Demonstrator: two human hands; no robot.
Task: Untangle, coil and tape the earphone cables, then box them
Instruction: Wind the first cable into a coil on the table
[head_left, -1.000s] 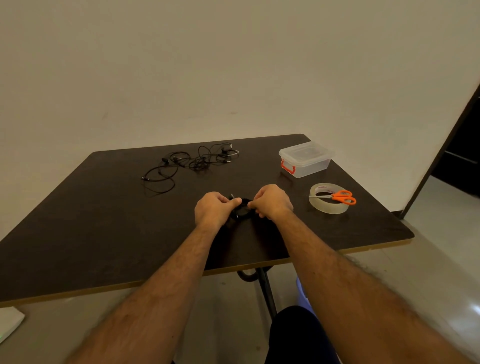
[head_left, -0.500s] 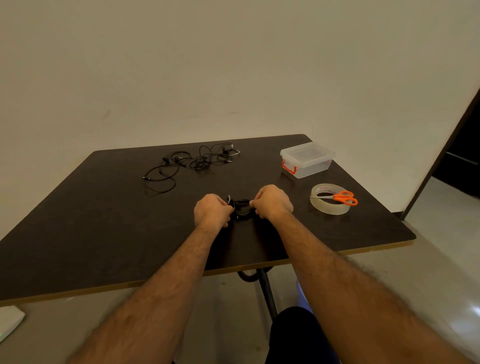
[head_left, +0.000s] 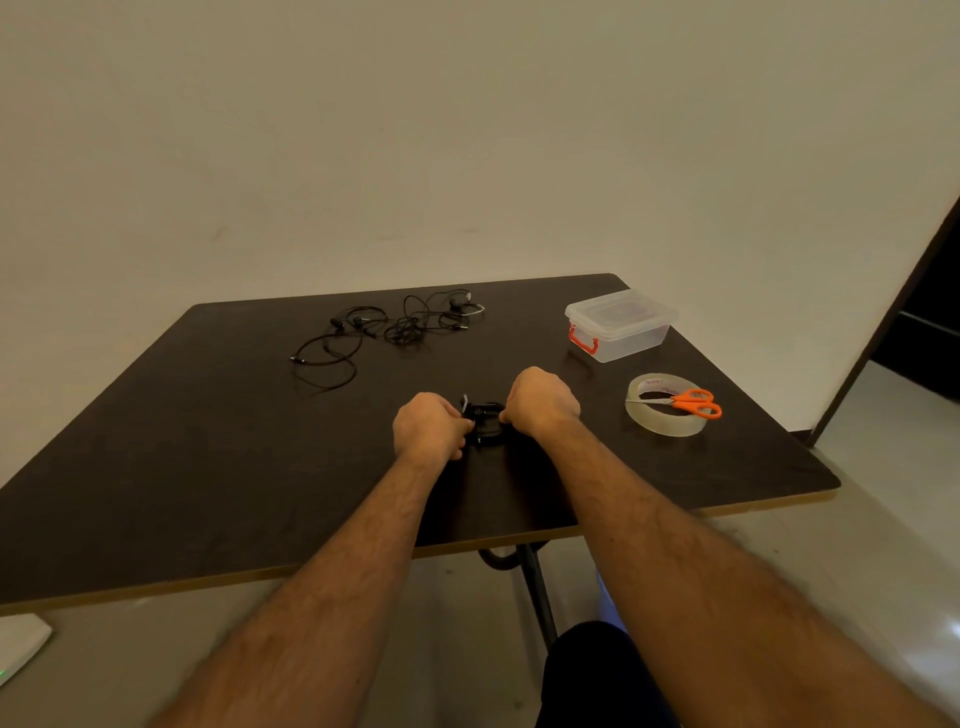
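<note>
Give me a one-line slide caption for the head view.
Both hands, left and right, grip a coiled earphone cable on the table.

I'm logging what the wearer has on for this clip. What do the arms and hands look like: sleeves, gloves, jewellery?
Both forearms are bare with visible hair; no sleeves reach into view. The left hand and right hand wear no gloves, and no watch or wristband shows.
</note>
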